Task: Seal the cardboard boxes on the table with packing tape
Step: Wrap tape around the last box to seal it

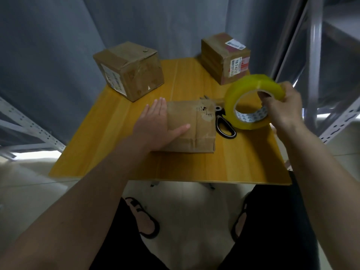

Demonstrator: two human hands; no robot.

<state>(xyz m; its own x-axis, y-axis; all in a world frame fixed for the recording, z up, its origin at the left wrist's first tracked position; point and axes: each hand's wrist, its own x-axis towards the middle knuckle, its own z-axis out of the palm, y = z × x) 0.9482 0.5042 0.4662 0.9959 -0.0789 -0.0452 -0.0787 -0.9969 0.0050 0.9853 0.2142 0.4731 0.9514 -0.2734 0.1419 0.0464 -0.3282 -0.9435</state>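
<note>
Grey curtain and metal racking close in around your small yellow table (181, 164), so there is little spare room. At the far left corner sits one cardboard box (129, 70), well apart from your hands. Nearer, your left hand (158, 123) lies flat, fingers straight and spread, against the left side of the worn box (191, 127) in the middle — thin, creased card with a torn patch on top, likely light and easily dented, so press gently and hold it by its side walls. Just to its right lie black-handled scissors (224, 124), touching or nearly touching it. Then the tape roll (251, 102), lifted above the table in your right hand (284, 110), fingers hooked through the core — stiff, light, slick on its outer face. Behind it, at the far right corner, stands a labelled box (226, 57).
</note>
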